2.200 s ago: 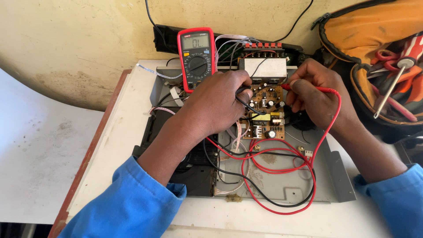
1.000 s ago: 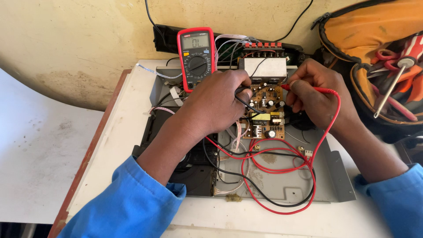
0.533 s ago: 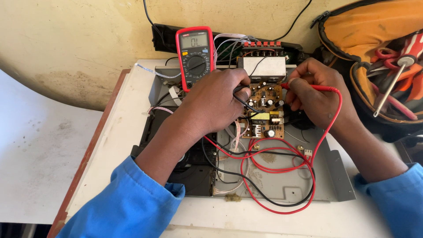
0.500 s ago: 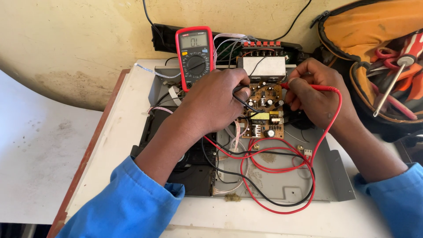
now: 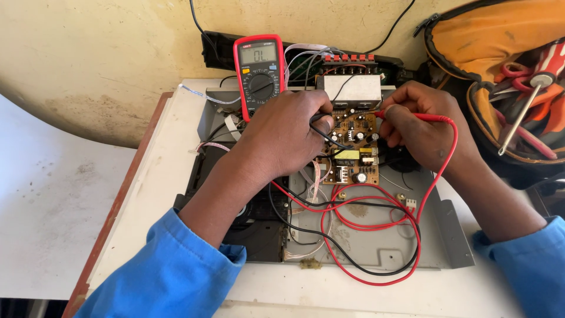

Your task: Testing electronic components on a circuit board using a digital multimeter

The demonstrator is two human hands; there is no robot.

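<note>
White bench (image 5: 176, 147) against a yellow wall carried an opened grey metal chassis (image 5: 424, 235). On its brown circuit board (image 5: 350, 147), our left hand (image 5: 282, 138) pinched the black probe (image 5: 323, 136), our right hand (image 5: 421, 126) the red probe (image 5: 412, 116); red multimeter (image 5: 259, 68) behind. Probing seemingly underway; steady tips needed next.

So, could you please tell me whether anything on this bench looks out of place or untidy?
Mostly orderly. The red lead and black lead lie in loose tangled loops across the opened metal chassis, and the multimeter stands propped against the wall. No visible damage or spills.
</note>
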